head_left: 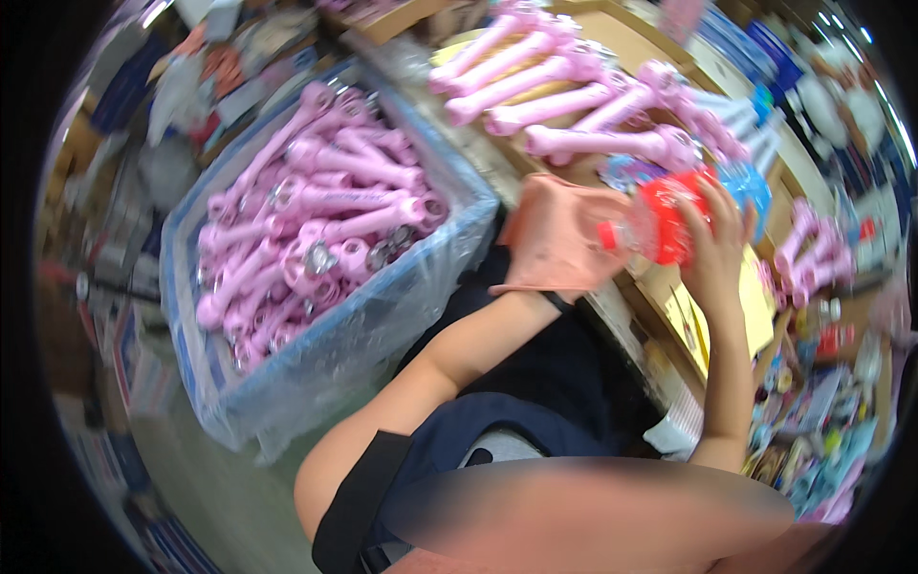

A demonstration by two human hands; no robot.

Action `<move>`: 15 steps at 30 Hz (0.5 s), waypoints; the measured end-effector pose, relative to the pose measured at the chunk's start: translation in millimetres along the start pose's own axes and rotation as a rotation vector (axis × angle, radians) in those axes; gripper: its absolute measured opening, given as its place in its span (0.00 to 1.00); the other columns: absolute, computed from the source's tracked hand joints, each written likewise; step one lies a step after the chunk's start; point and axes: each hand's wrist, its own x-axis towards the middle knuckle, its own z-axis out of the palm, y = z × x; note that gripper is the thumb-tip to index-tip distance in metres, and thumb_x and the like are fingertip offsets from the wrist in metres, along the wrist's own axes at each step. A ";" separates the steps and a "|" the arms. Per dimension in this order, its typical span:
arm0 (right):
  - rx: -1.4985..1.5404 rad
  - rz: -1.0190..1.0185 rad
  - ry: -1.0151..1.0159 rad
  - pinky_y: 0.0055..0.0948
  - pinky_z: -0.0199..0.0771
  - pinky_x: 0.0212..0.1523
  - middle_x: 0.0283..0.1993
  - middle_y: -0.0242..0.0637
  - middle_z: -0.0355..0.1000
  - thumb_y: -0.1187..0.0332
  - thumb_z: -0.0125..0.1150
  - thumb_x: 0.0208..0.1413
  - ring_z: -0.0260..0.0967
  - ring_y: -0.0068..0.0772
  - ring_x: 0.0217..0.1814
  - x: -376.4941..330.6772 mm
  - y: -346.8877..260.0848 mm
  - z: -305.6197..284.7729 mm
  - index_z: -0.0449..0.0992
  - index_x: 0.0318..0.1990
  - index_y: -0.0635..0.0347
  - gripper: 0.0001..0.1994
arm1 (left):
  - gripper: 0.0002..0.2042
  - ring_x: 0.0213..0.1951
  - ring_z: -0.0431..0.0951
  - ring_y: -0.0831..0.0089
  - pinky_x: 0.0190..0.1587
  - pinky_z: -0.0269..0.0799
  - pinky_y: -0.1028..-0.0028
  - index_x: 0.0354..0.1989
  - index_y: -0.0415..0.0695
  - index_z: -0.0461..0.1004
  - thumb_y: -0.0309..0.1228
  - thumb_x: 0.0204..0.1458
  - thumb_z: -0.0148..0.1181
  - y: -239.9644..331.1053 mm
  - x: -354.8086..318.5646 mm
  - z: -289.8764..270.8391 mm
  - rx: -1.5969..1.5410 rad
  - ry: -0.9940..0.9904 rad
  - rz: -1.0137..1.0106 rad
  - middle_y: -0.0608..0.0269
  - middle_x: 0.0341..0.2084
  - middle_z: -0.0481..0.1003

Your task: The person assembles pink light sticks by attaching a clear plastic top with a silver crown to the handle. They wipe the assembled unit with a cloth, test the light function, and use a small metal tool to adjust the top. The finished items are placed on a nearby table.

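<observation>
My right hand (719, 251) is wrapped round a clear plastic bottle (660, 228) with a red label and a red cap. The bottle lies tilted nearly on its side, its cap pointing left toward a salmon-coloured cloth (559, 225). That cloth drapes over my left hand, whose fingers are hidden beneath it; a dark band circles the left wrist (547, 304). Whether the cap touches the cloth I cannot tell. Just beyond both hands, pink plastic bone-shaped pieces (598, 142) lie in a row on the bench, with blue film beside the bottle.
To the left stands a blue crate (177, 316) lined with clear plastic, heaped with pink pieces. A cardboard tray (650, 33) sits at the back. Yellow paper (755, 301) lies right of the hands, near more pink pieces (813, 251). Small mixed parts crowd the far right.
</observation>
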 end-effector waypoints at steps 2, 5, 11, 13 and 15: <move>0.122 0.190 0.094 0.48 0.43 0.71 0.63 0.42 0.63 0.72 0.70 0.42 0.59 0.43 0.68 -7.9 -1.5 10.9 0.68 0.60 0.53 0.33 | 0.18 0.29 0.76 0.76 0.33 0.73 0.77 0.28 0.43 0.76 0.48 0.46 0.55 -5.1 4.6 11.2 -0.699 0.010 -0.388 0.71 0.26 0.76; 0.452 0.383 0.245 0.45 0.66 0.61 0.63 0.46 0.63 0.75 0.73 0.42 0.64 0.43 0.63 -14.3 4.4 37.7 0.61 0.63 0.61 0.39 | 0.23 0.28 0.72 0.75 0.32 0.69 0.77 0.24 0.47 0.71 0.57 0.47 0.48 -13.2 8.0 -0.9 -1.219 -0.207 -0.612 0.71 0.22 0.72; 0.853 1.176 0.740 0.40 0.74 0.60 0.64 0.45 0.62 0.80 0.77 0.40 0.68 0.40 0.59 -61.4 22.1 71.7 0.51 0.66 0.62 0.47 | 0.32 0.25 0.72 0.75 0.30 0.72 0.76 0.26 0.39 0.75 0.61 0.49 0.46 11.9 -18.6 -64.9 -1.006 -0.180 -0.327 0.66 0.21 0.73; 0.713 1.143 0.700 0.40 0.74 0.59 0.63 0.46 0.63 0.79 0.77 0.40 0.68 0.39 0.58 -79.1 30.0 76.1 0.51 0.66 0.63 0.46 | 0.33 0.26 0.73 0.75 0.31 0.73 0.75 0.33 0.36 0.76 0.61 0.51 0.46 30.9 -39.2 -106.7 -0.770 -0.104 -0.022 0.64 0.24 0.75; 0.624 1.128 0.681 0.40 0.74 0.59 0.62 0.46 0.64 0.78 0.78 0.39 0.68 0.39 0.58 -88.3 31.6 79.9 0.52 0.65 0.64 0.46 | 0.34 0.28 0.73 0.74 0.32 0.74 0.73 0.36 0.36 0.77 0.62 0.54 0.47 50.6 -62.2 -156.0 -0.072 0.179 0.396 0.63 0.27 0.75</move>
